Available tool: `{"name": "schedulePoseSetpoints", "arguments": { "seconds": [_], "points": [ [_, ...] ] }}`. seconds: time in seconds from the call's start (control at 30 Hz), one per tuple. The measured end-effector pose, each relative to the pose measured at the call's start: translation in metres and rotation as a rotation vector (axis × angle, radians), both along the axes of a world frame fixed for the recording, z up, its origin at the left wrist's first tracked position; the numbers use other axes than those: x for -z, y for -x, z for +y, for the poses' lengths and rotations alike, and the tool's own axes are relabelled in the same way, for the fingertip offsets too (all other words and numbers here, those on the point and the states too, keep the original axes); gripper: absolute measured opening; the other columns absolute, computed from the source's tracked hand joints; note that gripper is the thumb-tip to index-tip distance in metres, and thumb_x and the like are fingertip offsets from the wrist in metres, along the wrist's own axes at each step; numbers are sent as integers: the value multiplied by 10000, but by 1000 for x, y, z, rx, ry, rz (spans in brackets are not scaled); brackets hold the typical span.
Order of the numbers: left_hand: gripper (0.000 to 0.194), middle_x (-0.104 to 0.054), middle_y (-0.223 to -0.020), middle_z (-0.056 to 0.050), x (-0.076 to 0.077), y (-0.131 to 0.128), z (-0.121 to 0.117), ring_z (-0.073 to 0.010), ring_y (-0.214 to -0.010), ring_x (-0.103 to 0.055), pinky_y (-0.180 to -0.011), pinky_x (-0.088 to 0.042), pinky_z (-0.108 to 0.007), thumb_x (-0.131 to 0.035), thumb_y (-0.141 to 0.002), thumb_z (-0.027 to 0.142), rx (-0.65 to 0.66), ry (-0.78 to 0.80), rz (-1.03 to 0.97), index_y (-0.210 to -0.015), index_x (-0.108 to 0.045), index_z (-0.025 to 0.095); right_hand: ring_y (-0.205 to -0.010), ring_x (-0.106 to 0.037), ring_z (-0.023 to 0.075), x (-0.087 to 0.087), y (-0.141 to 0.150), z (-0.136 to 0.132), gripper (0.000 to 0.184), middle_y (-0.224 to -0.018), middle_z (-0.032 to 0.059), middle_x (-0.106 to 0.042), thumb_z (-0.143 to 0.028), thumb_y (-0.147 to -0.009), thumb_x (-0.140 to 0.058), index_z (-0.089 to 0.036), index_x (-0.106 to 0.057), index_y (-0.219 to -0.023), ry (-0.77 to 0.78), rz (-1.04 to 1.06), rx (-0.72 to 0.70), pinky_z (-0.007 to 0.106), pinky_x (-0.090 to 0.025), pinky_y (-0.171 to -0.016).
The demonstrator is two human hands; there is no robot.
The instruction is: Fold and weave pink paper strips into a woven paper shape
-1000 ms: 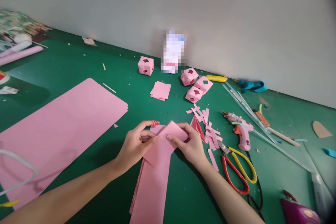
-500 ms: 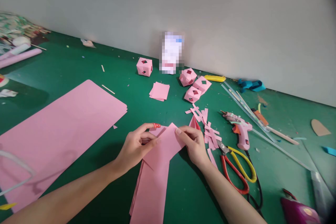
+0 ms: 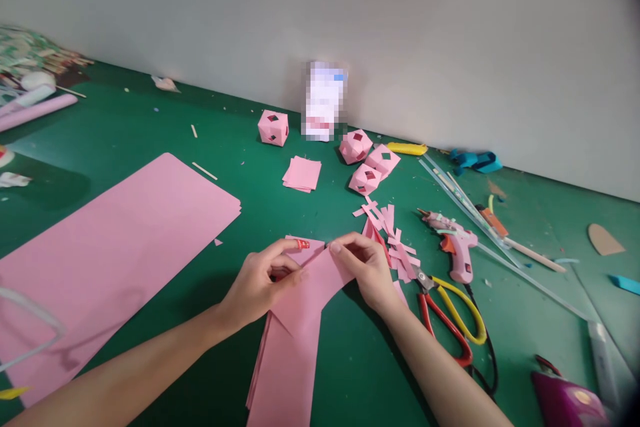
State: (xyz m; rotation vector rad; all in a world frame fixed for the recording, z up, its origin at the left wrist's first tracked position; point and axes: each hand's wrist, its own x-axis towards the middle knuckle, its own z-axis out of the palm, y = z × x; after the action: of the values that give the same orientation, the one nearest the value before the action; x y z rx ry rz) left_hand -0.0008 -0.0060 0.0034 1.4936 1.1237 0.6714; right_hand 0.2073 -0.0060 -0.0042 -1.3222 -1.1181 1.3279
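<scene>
A small piece of pink paper (image 3: 314, 290) is pinched between my two hands. My left hand (image 3: 265, 277) grips its left side, thumb on top, with a red band around one fingertip. At the upper right corner, my right hand (image 3: 364, 267) closes thumb and fingers on the paper's edge. Beneath lies a stack of long pink paper strips (image 3: 287, 373), partly covered by the held piece. Past my hands rest a small pile of pink paper squares (image 3: 302, 173) and several folded pink paper shapes with diamond openings, one of them a cube-like form (image 3: 273, 128).
Large pink sheets (image 3: 120, 253) lie at left. Right of my hands are paper scraps (image 3: 400, 250), scissors with red and yellow handles (image 3: 450, 307), a pink glue gun (image 3: 457, 247) and clear sticks. A blurred, screen-like panel (image 3: 324, 100) leans on the wall.
The right corner of the held paper, which pointed up before, is now down under my right thumb and fingers. My left hand keeps its grip almost in place.
</scene>
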Motion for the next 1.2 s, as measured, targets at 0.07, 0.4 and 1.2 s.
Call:
{"name": "schedulePoseSetpoints", "arguments": {
  "seconds": [0.07, 0.4, 1.2],
  "points": [
    [349, -695, -711, 5, 0, 0, 0, -147, -635, -616, -594, -473, -237, -635, -863, 376, -10, 4, -8, -1154, -575, 194, -653, -594, 132, -2, 0, 0, 222, -725, 16, -663, -403, -801, -702, -185, -677, -765, -3, -2, -19, 241, -455, -589],
    [373, -639, -683, 25, 1, 1, 1, -125, -606, -568, -575, -438, -231, -617, -872, 327, 53, -12, -31, -1202, -529, 177, -705, -613, 137, -4, -2, 1, 371, -887, 44, -699, -358, -776, -747, -218, -663, -1109, 21, -35, -281, 249, -476, -597],
    [353, -593, -694, 32, -6, -1, 3, -106, -619, -541, -566, -423, -214, -649, -853, 305, -130, 99, -150, -1146, -518, 158, -630, -542, 114, -8, -7, 6, 301, -719, 1, -619, -448, -758, -740, -165, -645, -791, 141, 15, -252, 225, -407, -564]
  ]
}}
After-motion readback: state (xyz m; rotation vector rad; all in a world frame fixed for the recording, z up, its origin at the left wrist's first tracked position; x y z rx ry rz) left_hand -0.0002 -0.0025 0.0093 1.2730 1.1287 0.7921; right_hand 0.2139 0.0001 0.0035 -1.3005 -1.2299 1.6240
